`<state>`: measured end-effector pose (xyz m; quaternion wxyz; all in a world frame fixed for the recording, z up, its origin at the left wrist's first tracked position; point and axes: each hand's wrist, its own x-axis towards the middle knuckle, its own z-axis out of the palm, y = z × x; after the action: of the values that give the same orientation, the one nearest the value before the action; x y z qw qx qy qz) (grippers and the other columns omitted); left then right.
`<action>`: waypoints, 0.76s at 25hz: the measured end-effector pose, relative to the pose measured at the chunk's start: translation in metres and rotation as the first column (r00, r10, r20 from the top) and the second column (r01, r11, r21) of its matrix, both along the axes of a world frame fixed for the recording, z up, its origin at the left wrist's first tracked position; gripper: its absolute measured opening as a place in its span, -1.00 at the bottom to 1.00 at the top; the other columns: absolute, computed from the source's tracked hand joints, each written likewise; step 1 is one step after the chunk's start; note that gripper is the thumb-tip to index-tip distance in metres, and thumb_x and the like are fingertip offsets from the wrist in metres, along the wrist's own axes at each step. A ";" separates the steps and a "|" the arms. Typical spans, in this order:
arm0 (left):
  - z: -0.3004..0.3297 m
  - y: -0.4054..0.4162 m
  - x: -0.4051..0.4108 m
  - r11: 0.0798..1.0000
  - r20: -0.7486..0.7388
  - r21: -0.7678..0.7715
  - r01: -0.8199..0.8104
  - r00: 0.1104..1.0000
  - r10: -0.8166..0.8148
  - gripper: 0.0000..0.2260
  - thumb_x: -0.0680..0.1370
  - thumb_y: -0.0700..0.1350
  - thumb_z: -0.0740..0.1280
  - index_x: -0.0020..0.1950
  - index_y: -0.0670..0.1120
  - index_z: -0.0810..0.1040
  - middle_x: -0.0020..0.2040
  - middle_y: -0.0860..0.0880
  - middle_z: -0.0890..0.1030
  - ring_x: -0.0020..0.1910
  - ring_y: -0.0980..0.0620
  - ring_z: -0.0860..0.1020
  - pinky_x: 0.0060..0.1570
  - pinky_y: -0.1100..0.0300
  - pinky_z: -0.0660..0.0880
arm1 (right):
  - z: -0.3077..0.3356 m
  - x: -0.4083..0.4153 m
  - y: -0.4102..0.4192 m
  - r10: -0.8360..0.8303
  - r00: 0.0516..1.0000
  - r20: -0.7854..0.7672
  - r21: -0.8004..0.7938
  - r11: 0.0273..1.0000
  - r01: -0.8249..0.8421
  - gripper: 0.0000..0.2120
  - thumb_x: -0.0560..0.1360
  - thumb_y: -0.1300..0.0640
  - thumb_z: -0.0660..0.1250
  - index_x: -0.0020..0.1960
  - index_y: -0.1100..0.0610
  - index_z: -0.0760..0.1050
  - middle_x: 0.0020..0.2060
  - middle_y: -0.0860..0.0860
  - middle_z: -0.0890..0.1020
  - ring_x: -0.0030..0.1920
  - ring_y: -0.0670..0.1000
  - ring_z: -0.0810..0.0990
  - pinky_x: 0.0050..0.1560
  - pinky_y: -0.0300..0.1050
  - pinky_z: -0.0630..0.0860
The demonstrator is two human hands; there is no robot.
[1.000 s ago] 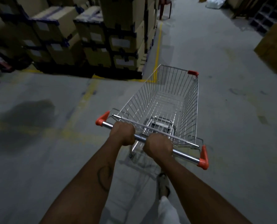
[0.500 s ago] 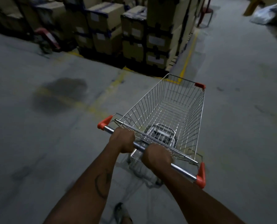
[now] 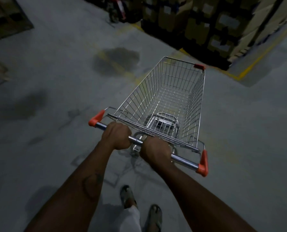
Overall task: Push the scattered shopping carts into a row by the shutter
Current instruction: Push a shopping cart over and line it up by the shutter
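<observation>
An empty wire shopping cart (image 3: 169,91) with orange corner caps stands on the grey concrete floor right in front of me, its nose pointing up and to the right. My left hand (image 3: 116,137) grips the chrome handle bar (image 3: 183,160) near its left end. My right hand (image 3: 156,152) grips the same bar just right of the middle. Both fists are wrapped tightly round the bar. No shutter and no other cart are in view.
Stacked cardboard boxes (image 3: 204,22) stand close beyond the cart's nose, edged by a yellow floor line (image 3: 249,67). A dark stain (image 3: 117,58) marks the floor at left centre. A dark rack or pallet (image 3: 5,19) sits at the upper left. My sandalled feet (image 3: 139,203) are below the handle.
The cart and my view have swung to the left: the box stack has slid from the upper left to the upper right, and the floor stain now lies left of the cart. Both hands keep their grip.
</observation>
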<state>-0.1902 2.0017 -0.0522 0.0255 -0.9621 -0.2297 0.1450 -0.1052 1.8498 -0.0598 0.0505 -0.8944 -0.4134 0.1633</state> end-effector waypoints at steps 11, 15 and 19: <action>-0.010 -0.046 -0.190 0.933 0.049 -0.007 -0.360 0.932 0.360 -0.78 0.36 0.10 0.34 -0.14 0.02 0.64 -0.19 0.01 0.66 -0.14 -0.05 0.63 -0.04 0.07 0.44 | 0.003 -0.140 -0.003 0.348 0.933 0.092 -0.051 0.937 -0.344 -0.82 0.43 0.00 0.31 -0.07 0.07 0.58 -0.14 0.05 0.68 -0.15 0.17 0.68 -0.19 -0.05 0.56; -0.007 -0.064 -0.253 0.880 0.087 -0.036 -0.473 0.876 0.474 -0.77 0.34 0.05 0.35 -0.11 -0.02 0.66 -0.15 -0.03 0.68 -0.10 -0.08 0.65 -0.04 0.10 0.49 | 0.001 -0.188 0.001 0.426 0.899 0.095 -0.053 0.905 -0.423 -0.78 0.37 -0.01 0.30 -0.10 0.10 0.60 -0.13 0.09 0.69 -0.11 0.21 0.69 -0.16 -0.03 0.57; -0.008 -0.082 -0.309 0.805 0.110 -0.088 -0.587 0.797 0.594 -0.77 0.35 0.03 0.37 -0.09 -0.05 0.68 -0.11 -0.06 0.70 -0.08 -0.09 0.66 -0.05 0.12 0.55 | -0.001 -0.231 0.011 0.575 0.810 0.113 -0.112 0.817 -0.565 -0.72 0.38 -0.04 0.30 -0.05 0.12 0.60 -0.07 0.14 0.68 -0.06 0.24 0.69 -0.13 -0.02 0.57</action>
<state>-0.4987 1.9193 -0.0605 -0.0598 -0.8504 -0.5155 0.0872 -0.3357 1.8606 -0.0609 -0.0631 -0.7397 -0.6588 0.1220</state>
